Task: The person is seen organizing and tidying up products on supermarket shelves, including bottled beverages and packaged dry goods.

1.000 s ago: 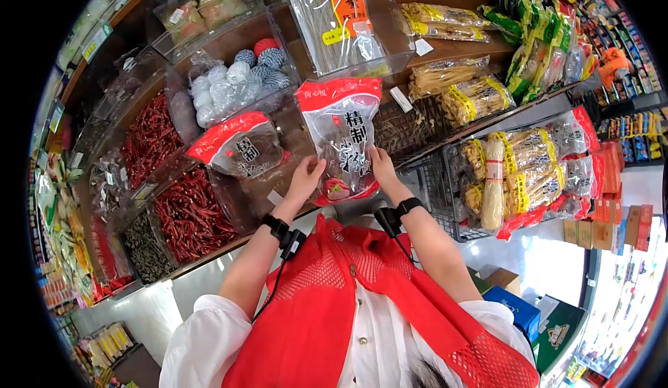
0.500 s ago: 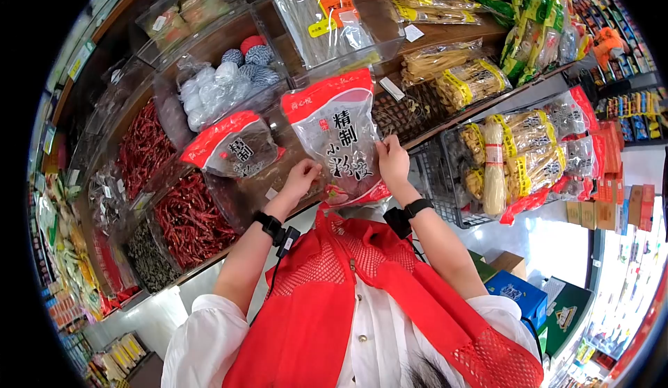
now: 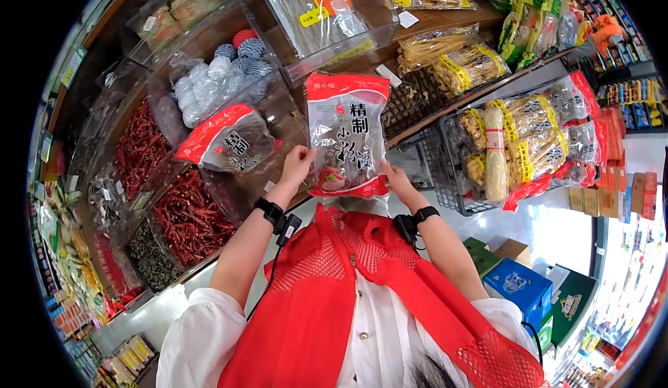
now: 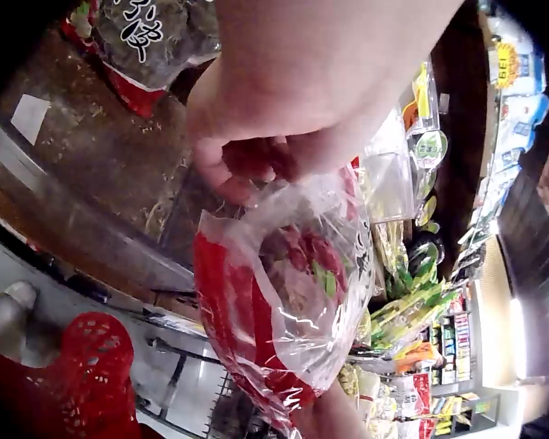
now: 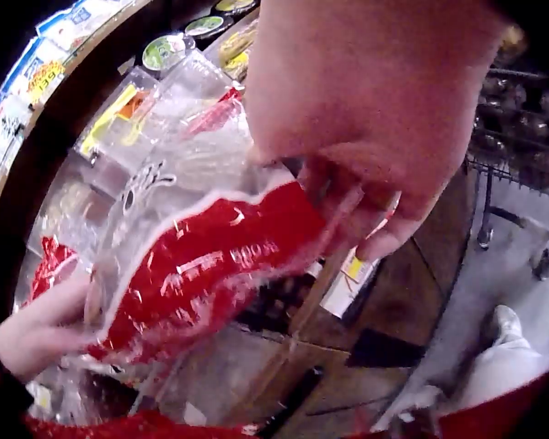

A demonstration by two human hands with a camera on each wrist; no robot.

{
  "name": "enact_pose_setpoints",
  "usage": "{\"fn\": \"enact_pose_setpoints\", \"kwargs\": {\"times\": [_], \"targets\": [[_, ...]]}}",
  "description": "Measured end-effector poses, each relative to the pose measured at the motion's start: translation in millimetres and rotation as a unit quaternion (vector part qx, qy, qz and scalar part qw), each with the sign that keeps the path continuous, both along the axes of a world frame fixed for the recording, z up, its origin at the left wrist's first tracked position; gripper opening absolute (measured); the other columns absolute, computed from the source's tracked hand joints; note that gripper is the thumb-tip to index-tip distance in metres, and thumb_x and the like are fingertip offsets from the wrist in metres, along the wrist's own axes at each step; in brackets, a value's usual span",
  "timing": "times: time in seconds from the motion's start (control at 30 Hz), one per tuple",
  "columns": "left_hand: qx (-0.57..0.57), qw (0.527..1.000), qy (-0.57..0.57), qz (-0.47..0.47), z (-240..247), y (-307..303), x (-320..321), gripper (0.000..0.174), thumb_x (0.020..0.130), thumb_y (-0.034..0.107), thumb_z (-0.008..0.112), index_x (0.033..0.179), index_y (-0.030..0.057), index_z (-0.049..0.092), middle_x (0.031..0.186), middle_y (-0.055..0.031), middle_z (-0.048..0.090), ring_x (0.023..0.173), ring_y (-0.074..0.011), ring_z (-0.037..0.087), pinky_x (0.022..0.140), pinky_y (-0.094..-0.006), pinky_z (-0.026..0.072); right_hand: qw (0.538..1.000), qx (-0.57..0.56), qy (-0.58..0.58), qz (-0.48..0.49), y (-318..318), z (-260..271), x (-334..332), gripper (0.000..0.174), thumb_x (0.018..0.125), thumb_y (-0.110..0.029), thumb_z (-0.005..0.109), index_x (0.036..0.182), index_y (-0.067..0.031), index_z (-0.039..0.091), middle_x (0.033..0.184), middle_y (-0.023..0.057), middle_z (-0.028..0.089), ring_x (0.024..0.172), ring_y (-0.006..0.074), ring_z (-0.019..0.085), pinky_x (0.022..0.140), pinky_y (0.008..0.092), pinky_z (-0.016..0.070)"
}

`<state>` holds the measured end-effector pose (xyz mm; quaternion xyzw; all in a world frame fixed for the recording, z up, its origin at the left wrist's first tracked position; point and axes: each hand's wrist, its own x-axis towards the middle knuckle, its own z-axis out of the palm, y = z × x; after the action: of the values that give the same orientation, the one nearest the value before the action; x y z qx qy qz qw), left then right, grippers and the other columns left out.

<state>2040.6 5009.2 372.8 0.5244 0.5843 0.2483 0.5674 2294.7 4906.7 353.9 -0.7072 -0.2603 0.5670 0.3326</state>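
Head view, item one: clear bag (image 3: 348,134) with red bands at top and bottom and black printed characters, held upright in the air between both hands. Left hand (image 3: 298,162) pinches its lower left edge. Right hand (image 3: 396,177) grips the lower right corner, fingers curled on the red band. Near it to the left, a second bag (image 3: 226,140) lies tilted above dried chillies (image 3: 188,211).

Up and right of the dried red chillies (image 3: 191,214) lies a red-topped packet (image 3: 226,140), higher above them sit clear bags of white and blue balls (image 3: 216,78), well to their right a wire basket (image 3: 435,179) holds yellow-banded packs (image 3: 522,155), and farther right and lower stands a blue box (image 3: 518,289).
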Motion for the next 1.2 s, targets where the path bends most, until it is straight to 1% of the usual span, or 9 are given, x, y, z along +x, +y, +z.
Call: {"fn": "enact_pose_setpoints", "kwargs": {"times": [0.07, 0.13, 0.2, 0.27, 0.53, 0.93, 1.0, 1.1, 1.2], "targets": [[-0.003, 0.999, 0.024, -0.043, 6, -1, -4, 0.031, 0.085, 0.033, 0.056, 0.089, 0.0018, 0.053, 0.075, -0.0011, 0.053, 0.063, -0.009, 0.049, 0.055, -0.0261, 0.0469, 0.996, 0.083, 0.008, -0.018, -7, -7, -6, 0.041, 0.088, -0.037, 0.047, 0.089, 0.0021, 0.058, 0.068, 0.0057, 0.057, 0.058, 0.0175, 0.053, 0.057, 0.0311, 0.0447], [-0.261, 0.952, -0.038, -0.159, 32, -12, -9, 0.043, 0.085, 0.043, 0.051, 0.105, 0.0042, 0.05, 0.087, -0.0046, 0.055, 0.078, -0.0124, 0.055, 0.066, -0.0274, 0.0485, 0.981, 0.135, -0.134, 0.026, -2, -13, -6, 0.04, 0.088, -0.035, 0.046, 0.081, 0.0019, 0.059, 0.071, 0.0147, 0.061, 0.06, 0.0268, 0.057, 0.06, 0.0377, 0.0451], [-0.306, 0.928, -0.047, -0.206, 33, -19, -20, 0.041, 0.086, 0.043, 0.05, 0.103, 0.0051, 0.05, 0.094, -0.0063, 0.058, 0.083, -0.0153, 0.058, 0.072, -0.0305, 0.0491, 0.928, 0.168, -0.33, 0.046, 4, -3, -9, 0.038, 0.087, -0.032, 0.045, 0.074, 0.0012, 0.059, 0.072, 0.0228, 0.059, 0.068, 0.0376, 0.058, 0.063, 0.0447, 0.0435], [-0.381, 0.871, -0.118, -0.287, 34, -24, -27, 0.035, 0.088, 0.04, 0.048, 0.095, 0.0065, 0.051, 0.091, -0.0067, 0.06, 0.081, -0.0171, 0.06, 0.072, -0.0316, 0.0499, 0.921, 0.175, -0.345, 0.05, 9, 7, -12, 0.038, 0.087, -0.031, 0.044, 0.073, 0.0006, 0.059, 0.072, 0.0237, 0.058, 0.07, 0.0393, 0.056, 0.064, 0.0467, 0.043], [-0.275, 0.898, -0.119, -0.323, 28, -28, -39, 0.037, 0.091, 0.032, 0.043, 0.072, 0.0036, 0.056, 0.077, -0.0075, 0.062, 0.074, -0.0174, 0.061, 0.065, -0.0292, 0.0499, 0.892, 0.14, -0.423, 0.074, 12, 21, -15, 0.04, 0.088, -0.034, 0.042, 0.073, -0.0013, 0.059, 0.07, 0.0243, 0.057, 0.069, 0.0419, 0.055, 0.064, 0.0502, 0.0433], [-0.152, 0.902, 0.02, -0.403, 7, -21, -46, 0.024, 0.088, 0.019, 0.046, 0.099, 0.0003, 0.057, 0.094, -0.0099, 0.061, 0.078, -0.0171, 0.06, 0.068, -0.0286, 0.0483, 0.939, 0.191, -0.232, 0.167, 17, 5, 14, 0.015, 0.08, -0.016, 0.052, 0.083, -0.0018, 0.058, 0.079, 0.022, 0.059, 0.078, 0.0388, 0.056, 0.065, 0.0443, 0.0451], [0.035, 0.875, 0.065, -0.479, 24, -10, -35, 0.029, 0.084, 0.015, 0.053, 0.108, 0.0, 0.051, 0.102, -0.0101, 0.058, 0.09, -0.0177, 0.057, 0.076, -0.0285, 0.0457, 0.918, 0.199, -0.295, 0.178, 15, 6, 11, 0.012, 0.077, -0.011, 0.052, 0.082, -0.0018, 0.058, 0.081, 0.0208, 0.059, 0.078, 0.0383, 0.056, 0.064, 0.0433, 0.0449], [-0.125, 0.938, -0.144, -0.289, 41, -8, -17, 0.035, 0.079, 0.004, 0.056, 0.112, -0.0023, 0.048, 0.097, -0.0081, 0.059, 0.086, -0.0159, 0.057, 0.075, -0.0263, 0.0455, 0.916, 0.195, -0.308, 0.17, 12, 2, 11, 0.011, 0.075, -0.01, 0.053, 0.08, -0.0026, 0.059, 0.078, 0.021, 0.058, 0.076, 0.039, 0.056, 0.064, 0.0434, 0.0452], [-0.108, 0.951, -0.214, -0.197, 71, -15, 10, 0.046, 0.078, 0.006, 0.06, 0.118, -0.0038, 0.04, 0.095, -0.0069, 0.059, 0.083, -0.0156, 0.057, 0.071, -0.0253, 0.0465, 0.911, 0.179, -0.331, 0.17, 8, 4, 5, 0.012, 0.073, -0.009, 0.053, 0.081, -0.004, 0.06, 0.076, 0.0188, 0.059, 0.075, 0.036, 0.058, 0.064, 0.0393, 0.0462]]}}
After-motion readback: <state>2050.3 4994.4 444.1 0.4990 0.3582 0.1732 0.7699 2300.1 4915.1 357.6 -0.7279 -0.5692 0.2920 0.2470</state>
